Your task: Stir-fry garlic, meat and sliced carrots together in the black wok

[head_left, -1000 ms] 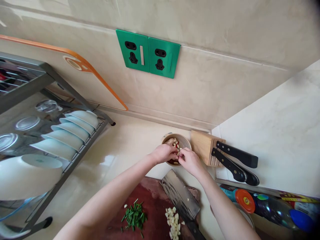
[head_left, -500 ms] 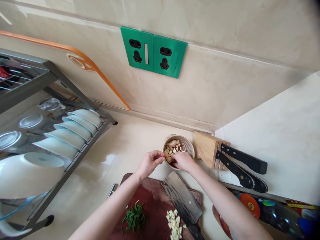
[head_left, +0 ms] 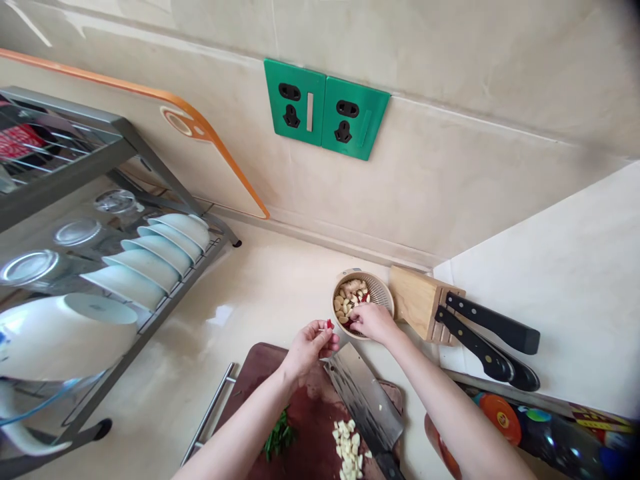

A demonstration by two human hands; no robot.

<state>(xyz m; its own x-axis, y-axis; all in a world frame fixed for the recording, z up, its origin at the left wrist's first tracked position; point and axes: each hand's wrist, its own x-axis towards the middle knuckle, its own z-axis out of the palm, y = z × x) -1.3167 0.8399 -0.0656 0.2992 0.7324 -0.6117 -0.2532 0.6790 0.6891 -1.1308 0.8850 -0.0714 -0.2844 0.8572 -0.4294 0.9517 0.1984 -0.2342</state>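
My left hand (head_left: 310, 348) pinches a small red chili (head_left: 330, 325) between thumb and fingertips, just left of a beige slotted basket (head_left: 389, 293). Inside that basket lie garlic cloves (head_left: 342, 308), a piece of ginger (head_left: 355, 286) and more red chilies. Over its near side reaches my right hand (head_left: 373, 321), fingers closed down among the contents; what they grip is hidden. Below the hands, a cleaver (head_left: 373, 393) rests on a dark red cutting board (head_left: 255, 387). Chopped garlic (head_left: 347, 445) and cut greens (head_left: 281, 437), partly behind my left forearm, lie on the board.
A wooden knife block (head_left: 413, 300) with black-handled knives stands right of the basket. On the left, a dish rack (head_left: 165, 180) holds bowls (head_left: 150, 263) and glasses. Bottles (head_left: 545, 423) lie at lower right. Green sockets (head_left: 327, 110) are on the wall.
My left hand has drawn back from the basket, toward me, with the red chili in its fingers. My right hand stays in the basket. The view has shifted slightly.
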